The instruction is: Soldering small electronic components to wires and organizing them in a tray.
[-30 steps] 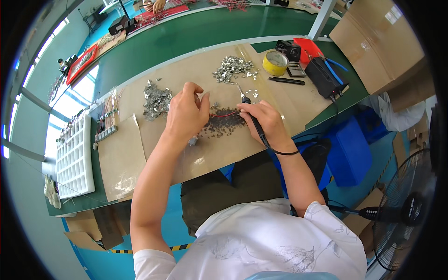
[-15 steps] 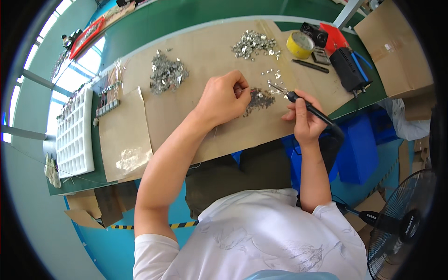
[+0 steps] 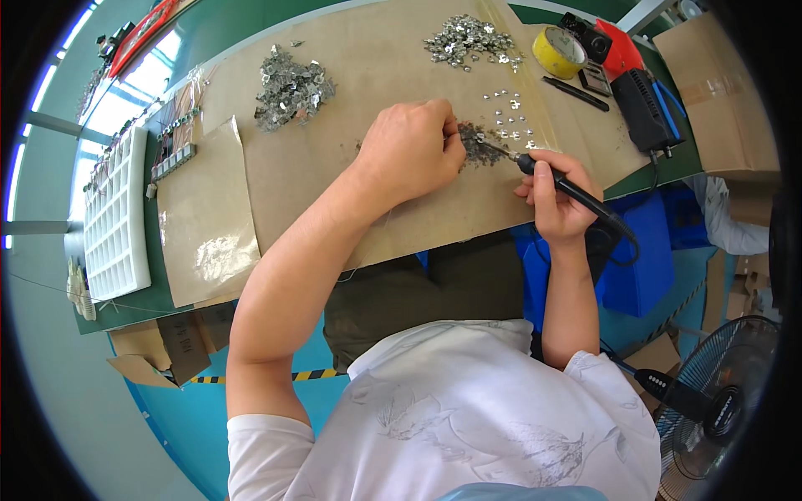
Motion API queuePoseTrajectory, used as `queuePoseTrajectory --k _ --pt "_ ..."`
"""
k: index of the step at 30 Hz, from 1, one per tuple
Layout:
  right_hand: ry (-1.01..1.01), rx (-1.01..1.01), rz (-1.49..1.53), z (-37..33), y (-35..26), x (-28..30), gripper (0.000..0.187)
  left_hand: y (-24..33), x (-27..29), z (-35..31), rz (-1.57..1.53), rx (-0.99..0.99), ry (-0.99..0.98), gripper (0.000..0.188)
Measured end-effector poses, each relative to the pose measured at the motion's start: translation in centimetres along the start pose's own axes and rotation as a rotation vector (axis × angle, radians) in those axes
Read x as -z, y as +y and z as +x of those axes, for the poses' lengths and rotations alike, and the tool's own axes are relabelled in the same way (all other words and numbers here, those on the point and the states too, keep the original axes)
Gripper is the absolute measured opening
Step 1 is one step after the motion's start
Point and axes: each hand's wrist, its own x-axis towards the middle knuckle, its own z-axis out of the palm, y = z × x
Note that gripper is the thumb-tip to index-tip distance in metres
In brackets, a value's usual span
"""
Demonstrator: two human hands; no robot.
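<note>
My right hand (image 3: 561, 199) holds a soldering iron (image 3: 588, 200) like a pen. Its metal tip points left, at a scatter of small dark bits (image 3: 476, 153) on the brown cardboard sheet (image 3: 334, 200). Just left of that scatter, my left hand (image 3: 416, 146) is closed in a pinch close to the tip. What sits between those fingertips is hidden; a thin wire shows faintly below the hand. Beyond the iron tip lie several small shiny metal pieces (image 3: 511, 117). Farther back is a heap of similar silver pieces (image 3: 469, 42), and another heap of flat metal pieces (image 3: 292, 88) is at the left.
A yellow tape roll (image 3: 559, 53), a black pen-like tool (image 3: 576, 93) and a black box with a cord (image 3: 646, 113) stand at the right. A white compartment tray (image 3: 117, 217) lies far left beside wired parts (image 3: 175, 159). A fan (image 3: 723, 409) stands lower right.
The view has shifted a little. The soldering iron's tip has gone from the shiny pieces to the dark bits, closer to my left fingertips. My left hand stays pinched.
</note>
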Motion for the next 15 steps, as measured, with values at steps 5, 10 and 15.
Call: queuePoseTrajectory --k 5,10,15 --pt "-0.027 0.009 -0.044 0.22 -0.32 -0.01 0.01 0.22 -0.01 -0.02 0.018 0.01 -0.006 0.014" --pt "-0.036 0.035 -0.049 0.33 -0.08 0.0 0.01 0.02 -0.21 0.0 0.033 -0.003 0.006 0.014" --pt "-0.022 -0.005 -0.048 0.25 -0.38 -0.02 0.01 0.1 -0.17 0.02 0.034 0.005 -0.01 0.013"
